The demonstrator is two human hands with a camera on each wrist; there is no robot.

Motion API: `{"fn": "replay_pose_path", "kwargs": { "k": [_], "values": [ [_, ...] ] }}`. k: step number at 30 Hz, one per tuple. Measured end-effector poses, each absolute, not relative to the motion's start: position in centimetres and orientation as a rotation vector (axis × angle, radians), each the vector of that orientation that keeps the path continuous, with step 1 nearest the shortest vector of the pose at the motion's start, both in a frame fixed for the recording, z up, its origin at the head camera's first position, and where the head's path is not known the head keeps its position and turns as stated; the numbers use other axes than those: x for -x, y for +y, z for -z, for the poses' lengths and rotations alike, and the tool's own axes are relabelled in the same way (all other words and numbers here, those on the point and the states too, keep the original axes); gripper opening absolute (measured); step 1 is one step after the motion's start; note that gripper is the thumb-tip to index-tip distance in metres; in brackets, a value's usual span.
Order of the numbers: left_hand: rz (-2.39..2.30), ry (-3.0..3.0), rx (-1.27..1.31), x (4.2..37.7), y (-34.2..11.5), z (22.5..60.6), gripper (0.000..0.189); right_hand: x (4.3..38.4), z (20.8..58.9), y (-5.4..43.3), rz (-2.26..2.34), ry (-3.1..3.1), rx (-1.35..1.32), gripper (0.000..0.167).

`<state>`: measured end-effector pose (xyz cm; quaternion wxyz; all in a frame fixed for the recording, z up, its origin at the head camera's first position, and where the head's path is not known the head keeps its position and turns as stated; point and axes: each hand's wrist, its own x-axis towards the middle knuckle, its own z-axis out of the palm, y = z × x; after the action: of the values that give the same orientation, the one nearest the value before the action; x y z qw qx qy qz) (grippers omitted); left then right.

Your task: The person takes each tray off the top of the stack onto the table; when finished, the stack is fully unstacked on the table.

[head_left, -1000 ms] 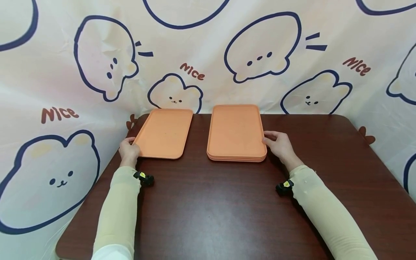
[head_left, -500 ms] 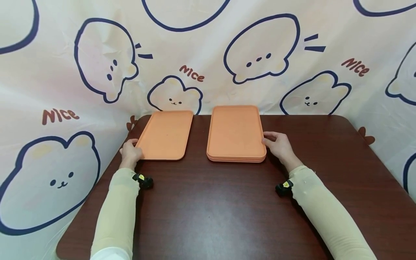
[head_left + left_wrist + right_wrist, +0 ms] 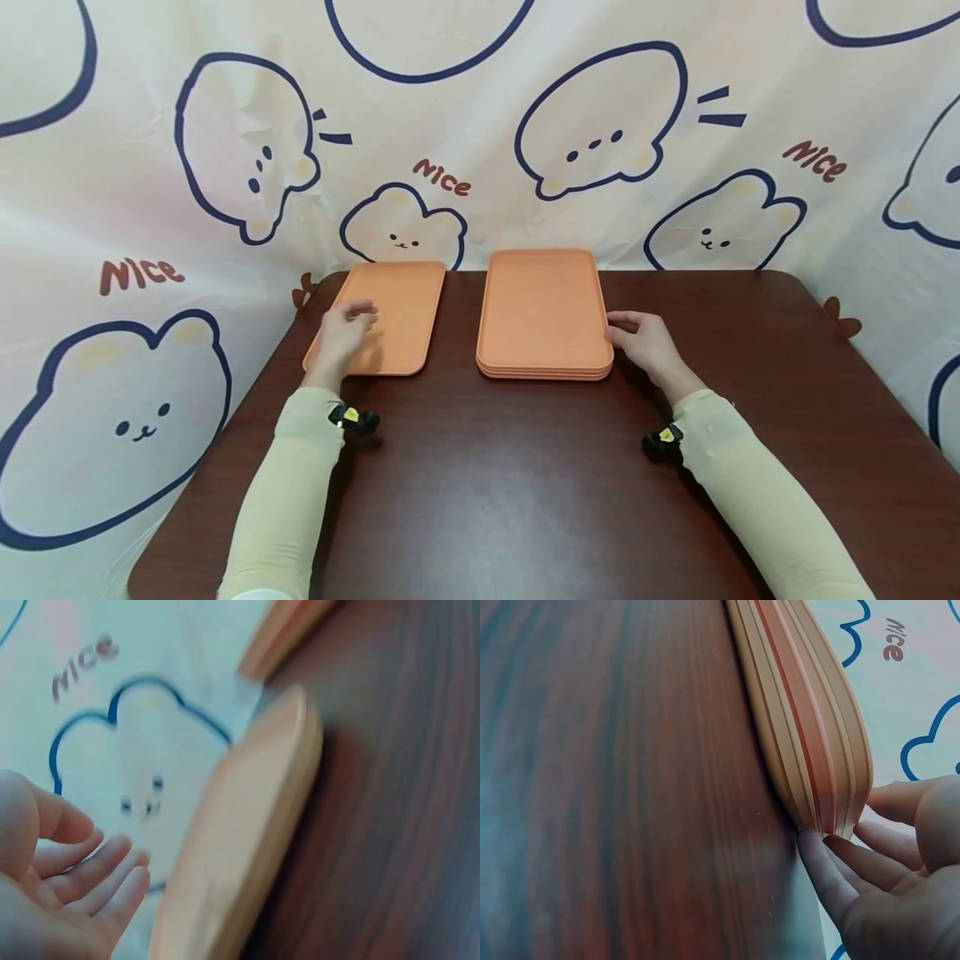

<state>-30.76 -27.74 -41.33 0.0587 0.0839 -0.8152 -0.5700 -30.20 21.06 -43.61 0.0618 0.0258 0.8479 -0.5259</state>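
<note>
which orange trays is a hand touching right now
The right stack, whose side the right hand touches; the left hand hovers above the left tray without touching it.

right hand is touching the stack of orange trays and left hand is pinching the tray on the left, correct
Not quite: the left hand pinches nothing; the left wrist view shows it apart from the tray on the left. The right hand is indeed touching the stack of orange trays.
</note>
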Motion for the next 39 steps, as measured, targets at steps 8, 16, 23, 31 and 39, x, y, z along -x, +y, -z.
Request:
{"fn": "replay_pose_path", "kwargs": {
  "k": [8,16,23,31,39],
  "values": [
    [2.005,-2.435,-0.07,31.1,-21.8,41.4,0.044,29.4,43.0,21.3,1.541,2.575,-0.066,0.049],
    [2.013,-2.574,0.021,31.1,-17.6,42.5,0.045,29.0,43.0,21.6,1.542,2.57,-0.041,0.053],
    [1.928,-2.693,0.123,31.1,-14.9,43.3,0.05,29.0,43.5,21.7,1.513,2.581,0.002,0.054],
    [1.879,-2.702,0.166,31.0,-13.7,43.7,0.048,29.4,43.5,21.0,1.535,2.573,-0.053,0.053],
    [1.807,-2.716,0.151,30.8,-14.5,43.7,0.047,29.7,43.8,20.1,1.549,2.577,-0.001,0.052]
  ]
}}
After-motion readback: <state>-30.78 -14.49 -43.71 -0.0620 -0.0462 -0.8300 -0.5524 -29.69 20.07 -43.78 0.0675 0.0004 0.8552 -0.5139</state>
